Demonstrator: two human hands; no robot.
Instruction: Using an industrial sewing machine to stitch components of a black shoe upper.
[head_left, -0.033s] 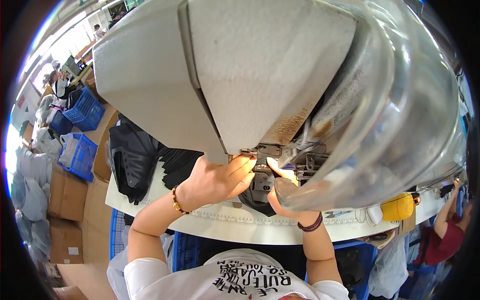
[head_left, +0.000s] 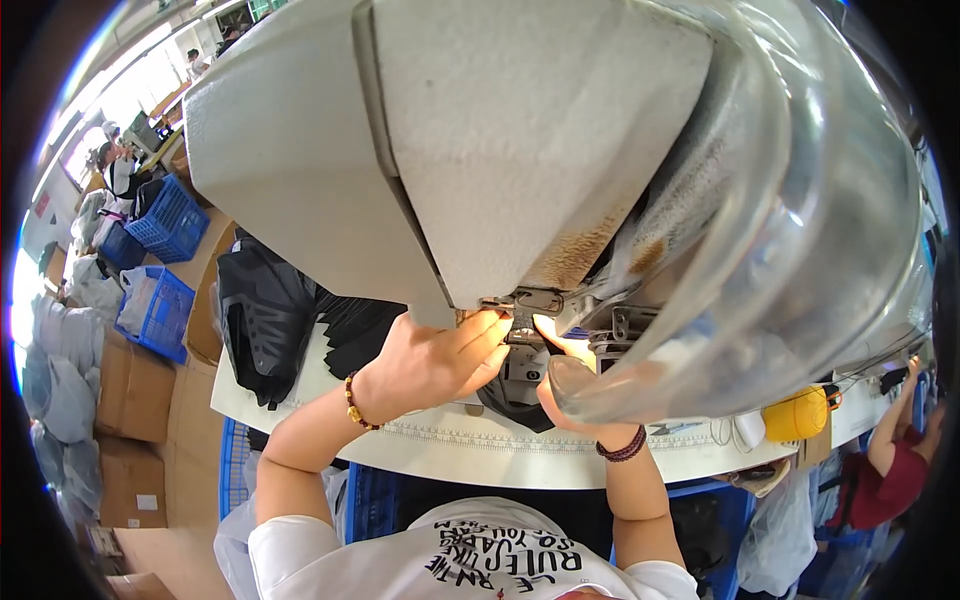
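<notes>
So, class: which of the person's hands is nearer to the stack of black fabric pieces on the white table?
Left. The left hand sits just beside the stack of black fabric pieces; the right hand is farther right.

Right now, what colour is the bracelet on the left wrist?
Brown and gold beads, clearest in the head view.

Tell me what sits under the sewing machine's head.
Under the sewing machine head, the left hand and right hand work a dark piece on the white table. The needle point is hidden by fingers.
</notes>
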